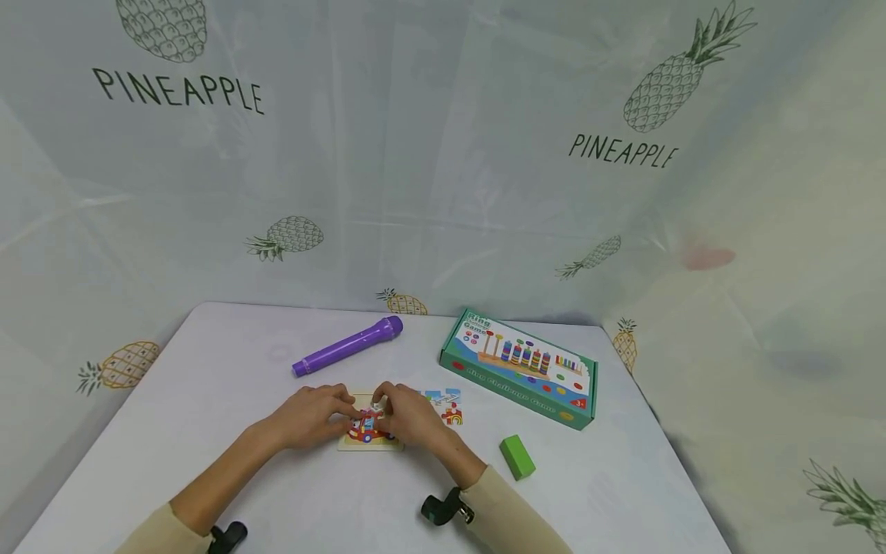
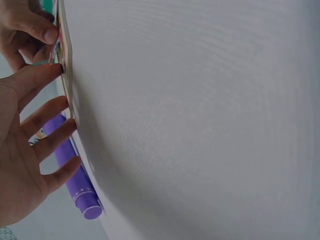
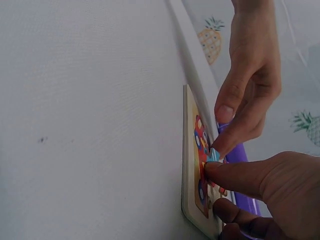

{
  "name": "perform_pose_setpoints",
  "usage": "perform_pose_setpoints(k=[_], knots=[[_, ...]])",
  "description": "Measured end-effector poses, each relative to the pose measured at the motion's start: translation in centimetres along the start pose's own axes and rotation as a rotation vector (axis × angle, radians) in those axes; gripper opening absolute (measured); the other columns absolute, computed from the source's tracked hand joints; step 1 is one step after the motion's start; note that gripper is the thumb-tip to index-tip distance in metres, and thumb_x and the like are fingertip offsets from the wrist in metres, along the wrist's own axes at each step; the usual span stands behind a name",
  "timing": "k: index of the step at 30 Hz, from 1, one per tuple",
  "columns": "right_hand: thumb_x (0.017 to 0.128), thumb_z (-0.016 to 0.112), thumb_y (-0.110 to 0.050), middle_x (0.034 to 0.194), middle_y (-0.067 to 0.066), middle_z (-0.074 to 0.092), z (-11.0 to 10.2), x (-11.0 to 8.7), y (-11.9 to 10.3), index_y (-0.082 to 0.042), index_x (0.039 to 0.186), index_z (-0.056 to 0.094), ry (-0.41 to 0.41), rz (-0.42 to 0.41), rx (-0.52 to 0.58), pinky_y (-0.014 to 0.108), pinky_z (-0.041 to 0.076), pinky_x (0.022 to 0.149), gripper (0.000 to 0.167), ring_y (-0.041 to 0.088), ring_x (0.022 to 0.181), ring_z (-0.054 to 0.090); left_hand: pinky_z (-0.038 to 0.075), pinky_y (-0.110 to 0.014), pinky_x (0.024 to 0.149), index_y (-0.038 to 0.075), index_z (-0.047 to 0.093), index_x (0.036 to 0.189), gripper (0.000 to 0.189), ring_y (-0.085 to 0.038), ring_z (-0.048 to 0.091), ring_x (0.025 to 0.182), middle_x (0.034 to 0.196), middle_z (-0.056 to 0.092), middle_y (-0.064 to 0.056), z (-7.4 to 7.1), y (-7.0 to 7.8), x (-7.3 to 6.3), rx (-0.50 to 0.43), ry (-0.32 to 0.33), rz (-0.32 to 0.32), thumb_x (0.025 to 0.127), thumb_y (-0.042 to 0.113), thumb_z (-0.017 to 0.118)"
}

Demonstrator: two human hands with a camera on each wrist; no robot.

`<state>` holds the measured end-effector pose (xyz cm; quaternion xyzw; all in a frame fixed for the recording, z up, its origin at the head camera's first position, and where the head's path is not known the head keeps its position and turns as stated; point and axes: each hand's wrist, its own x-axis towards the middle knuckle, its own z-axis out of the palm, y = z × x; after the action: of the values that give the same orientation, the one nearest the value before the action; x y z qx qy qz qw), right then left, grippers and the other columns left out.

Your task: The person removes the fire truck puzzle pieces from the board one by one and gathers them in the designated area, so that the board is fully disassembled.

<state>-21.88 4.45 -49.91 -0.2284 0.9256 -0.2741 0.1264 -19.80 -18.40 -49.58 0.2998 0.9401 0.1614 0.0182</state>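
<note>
A small wooden jigsaw board (image 1: pixel 370 448) with a red vehicle picture lies flat between my two hands. At its upper right, my right hand (image 1: pixel 413 417) pinches a small light-blue puzzle piece (image 3: pixel 214 155), tilted up from the board. My left hand (image 1: pixel 311 415) reaches in from the left, fingers fairly straight, its index fingertip at the piece and the other fingertips by the board's edge in the left wrist view. Loose picture pieces (image 1: pixel 451 406) with blue and red print lie just right of the board, partly behind my right hand.
Behind the board lies a purple toy microphone (image 1: pixel 348 348). A green boxed ring game (image 1: pixel 519 369) sits at the back right, and a green block (image 1: pixel 517 457) is nearer on the right. A pineapple-print curtain (image 1: pixel 415 154) hangs behind the white table (image 1: pixel 277 500).
</note>
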Motion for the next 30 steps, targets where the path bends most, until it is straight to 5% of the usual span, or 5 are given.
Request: perform_pose_setpoints(k=[10,20,30], knots=[[0.090,0.077,-0.025,0.094,-0.005,0.058,0.0,0.0,-0.1,-0.021,0.118,0.062,0.012,-0.015,-0.004,0.021,0.046,0.063,0.031,0.007,0.074,0.052,0.051,-0.055,0.089,0.028,0.078,0.112,0.021,-0.025,0.065,0.107,0.115,0.068,0.001,-0.2,0.1,0.0,-0.005,-0.004,0.002,0.092,0.030,0.072],[0.097,0.067,-0.016,0.087,-0.009,0.064,-0.8,-0.2,-0.1,-0.019,0.106,0.065,0.018,-0.057,0.161,0.021,0.049,0.060,0.010,0.005,0.069,0.057,0.052,-0.053,0.085,0.028,0.079,0.109,0.019,-0.024,0.066,0.105,0.112,0.068,0.001,-0.4,0.2,-0.1,0.001,0.008,0.028,0.092,0.028,0.072],[0.096,0.068,-0.017,0.087,-0.008,0.064,-2.3,-0.4,0.5,-0.018,0.106,0.067,0.048,-0.063,0.216,0.021,0.049,0.062,0.010,0.007,0.073,0.056,0.052,-0.053,0.082,0.028,0.079,0.110,0.019,-0.023,0.065,0.103,0.111,0.067,0.003,-0.6,0.4,-0.1,-0.006,-0.001,0.031,0.092,0.027,0.071]])
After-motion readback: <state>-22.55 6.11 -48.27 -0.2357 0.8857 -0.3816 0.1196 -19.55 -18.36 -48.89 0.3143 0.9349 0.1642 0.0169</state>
